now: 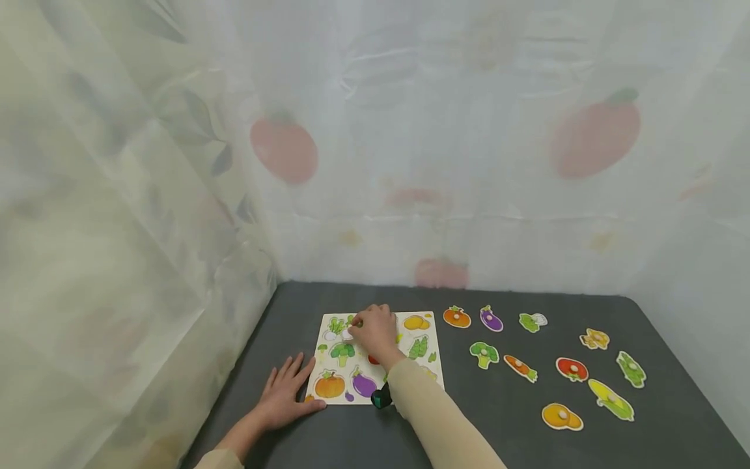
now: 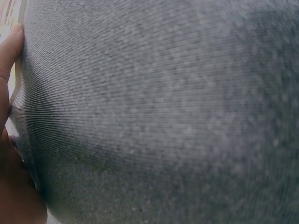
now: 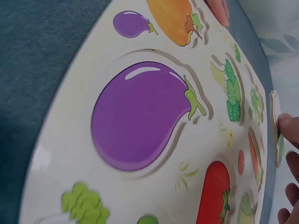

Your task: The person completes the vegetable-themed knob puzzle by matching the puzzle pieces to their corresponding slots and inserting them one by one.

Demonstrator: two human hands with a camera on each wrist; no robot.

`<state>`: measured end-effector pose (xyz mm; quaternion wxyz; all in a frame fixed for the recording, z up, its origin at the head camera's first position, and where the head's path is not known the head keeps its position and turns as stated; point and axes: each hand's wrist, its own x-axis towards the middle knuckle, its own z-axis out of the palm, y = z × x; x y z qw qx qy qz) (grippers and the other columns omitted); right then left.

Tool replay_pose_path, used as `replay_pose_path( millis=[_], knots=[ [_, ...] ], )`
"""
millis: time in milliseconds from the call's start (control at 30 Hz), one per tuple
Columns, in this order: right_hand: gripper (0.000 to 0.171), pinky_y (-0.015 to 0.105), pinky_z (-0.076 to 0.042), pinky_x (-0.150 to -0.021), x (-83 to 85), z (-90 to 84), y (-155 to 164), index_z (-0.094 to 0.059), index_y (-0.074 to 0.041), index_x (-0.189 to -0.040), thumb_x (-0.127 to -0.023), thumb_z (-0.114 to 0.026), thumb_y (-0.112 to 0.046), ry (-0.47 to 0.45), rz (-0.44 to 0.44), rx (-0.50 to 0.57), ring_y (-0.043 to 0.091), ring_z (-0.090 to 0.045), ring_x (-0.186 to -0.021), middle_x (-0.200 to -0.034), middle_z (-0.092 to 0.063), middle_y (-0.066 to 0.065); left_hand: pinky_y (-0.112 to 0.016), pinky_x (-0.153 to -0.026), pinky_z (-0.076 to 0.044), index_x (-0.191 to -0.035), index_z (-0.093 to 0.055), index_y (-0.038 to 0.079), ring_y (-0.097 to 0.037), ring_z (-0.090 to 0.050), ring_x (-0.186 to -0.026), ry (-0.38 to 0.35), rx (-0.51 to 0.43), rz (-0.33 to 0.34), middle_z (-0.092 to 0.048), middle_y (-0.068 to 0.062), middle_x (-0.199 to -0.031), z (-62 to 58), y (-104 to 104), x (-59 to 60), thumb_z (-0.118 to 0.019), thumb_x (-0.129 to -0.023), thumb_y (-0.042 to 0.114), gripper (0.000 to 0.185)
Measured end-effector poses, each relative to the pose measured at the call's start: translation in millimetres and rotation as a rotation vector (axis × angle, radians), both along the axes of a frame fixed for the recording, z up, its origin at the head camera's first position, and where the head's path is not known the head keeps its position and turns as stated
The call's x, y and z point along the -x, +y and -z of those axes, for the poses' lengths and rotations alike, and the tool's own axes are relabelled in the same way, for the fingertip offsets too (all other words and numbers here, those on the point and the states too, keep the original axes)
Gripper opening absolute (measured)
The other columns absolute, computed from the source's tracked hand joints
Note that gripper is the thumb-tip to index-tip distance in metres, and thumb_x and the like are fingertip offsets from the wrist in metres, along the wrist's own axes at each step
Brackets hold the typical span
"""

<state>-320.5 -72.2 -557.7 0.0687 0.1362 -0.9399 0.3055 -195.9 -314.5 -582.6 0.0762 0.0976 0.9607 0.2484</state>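
Note:
My right hand [image 1: 376, 332] is over the upper middle of a cream vegetable puzzle board [image 1: 438, 385]. Between thumb and fingers it pinches a thin wooden puzzle piece [image 3: 274, 112], whitish with some green, seen nearly edge-on in the right wrist view and raised off the board. My left hand [image 1: 284, 397] lies with spread fingers at the board's left edge, thumb along the lower left corner. The board's recesses show printed vegetables, among them an eggplant [image 3: 135, 116] and a pumpkin [image 1: 329, 385]. My right hand and forearm hide part of the board.
Loose knobbed pieces lie right of the board on the dark table [image 1: 498, 436]: a pumpkin piece [image 1: 457, 317], an eggplant piece [image 1: 491, 319], broccoli [image 1: 484, 355], carrot [image 1: 520, 368], tomato [image 1: 571, 369], corn [image 1: 611, 399] and several others. A printed curtain [image 1: 445, 163] hangs behind.

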Motion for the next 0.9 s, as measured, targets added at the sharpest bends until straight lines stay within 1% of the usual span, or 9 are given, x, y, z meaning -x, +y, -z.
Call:
replay_pose_path(
  millis=[167, 300, 400, 533, 567, 733, 900],
  knots=[
    [0.009, 0.047, -0.04, -0.093, 3.5, 5.9, -9.2, -0.081, -0.028, -0.091, -0.09, -0.078, -0.036, 0.007, 0.022, 0.011, 0.025, -0.049, -0.107, -0.099, -0.061, -0.004, -0.07, -0.117, -0.002, -0.162, -0.033, 0.017, -0.046, -0.01, -0.153, -0.04, 0.034, -0.013, -0.021, -0.021, -0.167, -1.0, 0.9, 0.0, -0.07, -0.082, 0.072, 0.104],
    [0.01, 0.044, -0.04, -0.093, 6.6, 8.2, -15.5, -0.081, -0.029, -0.09, -0.089, -0.079, -0.039, 0.005, 0.026, -0.009, 0.022, -0.048, -0.105, -0.097, -0.06, -0.006, -0.072, -0.116, -0.002, -0.162, -0.035, 0.014, -0.049, -0.011, -0.152, -0.029, 0.014, -0.011, -0.022, -0.024, -0.166, -2.4, 1.3, 0.3, -0.072, -0.083, 0.069, 0.103],
    [0.011, 0.044, -0.041, -0.092, 9.0, 8.8, -20.5, -0.081, -0.029, -0.09, -0.089, -0.079, -0.04, 0.006, 0.023, -0.027, 0.022, -0.048, -0.103, -0.096, -0.06, -0.006, -0.072, -0.115, -0.003, -0.161, -0.036, 0.014, -0.05, -0.012, -0.151, -0.022, 0.02, -0.017, -0.023, -0.024, -0.165, -2.1, 1.3, 1.2, -0.073, -0.082, 0.069, 0.103],
    [0.012, 0.045, -0.041, -0.091, 9.8, 8.0, -27.3, -0.082, -0.028, -0.09, -0.088, -0.08, -0.04, 0.008, 0.025, -0.04, 0.023, -0.049, -0.102, -0.096, -0.06, -0.005, -0.07, -0.117, -0.001, -0.162, -0.034, 0.018, -0.046, -0.011, -0.153, -0.041, 0.041, -0.037, -0.022, -0.021, -0.167, -2.9, 1.3, 0.0, -0.071, -0.081, 0.072, 0.104],
    [0.012, 0.045, -0.041, -0.091, 10.0, 7.6, -28.6, -0.082, -0.028, -0.091, -0.088, -0.08, -0.04, 0.007, 0.027, -0.04, 0.023, -0.049, -0.103, -0.096, -0.061, -0.004, -0.07, -0.117, -0.001, -0.162, -0.035, 0.018, -0.047, -0.011, -0.153, -0.035, 0.034, -0.041, -0.023, -0.021, -0.166, -2.3, 1.2, -0.4, -0.072, -0.081, 0.072, 0.104],
    [0.012, 0.045, -0.041, -0.091, 12.3, 8.3, -33.8, -0.082, -0.027, -0.093, -0.09, -0.079, -0.038, -0.001, 0.032, -0.038, 0.024, -0.048, -0.102, -0.096, -0.061, -0.004, -0.071, -0.116, -0.001, -0.163, -0.033, 0.019, -0.047, -0.01, -0.153, -0.053, 0.044, -0.041, -0.022, -0.02, -0.167, -3.6, 1.7, -1.0, -0.071, -0.082, 0.072, 0.104],
    [0.012, 0.044, -0.04, -0.089, 15.9, 13.3, -37.8, -0.081, -0.027, -0.094, -0.091, -0.078, -0.037, 0.009, 0.023, -0.043, 0.023, -0.048, -0.1, -0.096, -0.06, -0.005, -0.071, -0.117, -0.001, -0.164, -0.03, 0.021, -0.046, -0.009, -0.154, -0.073, 0.054, -0.035, -0.021, -0.018, -0.168, -7.9, 3.9, -0.8, -0.069, -0.082, 0.073, 0.104]
  ],
)
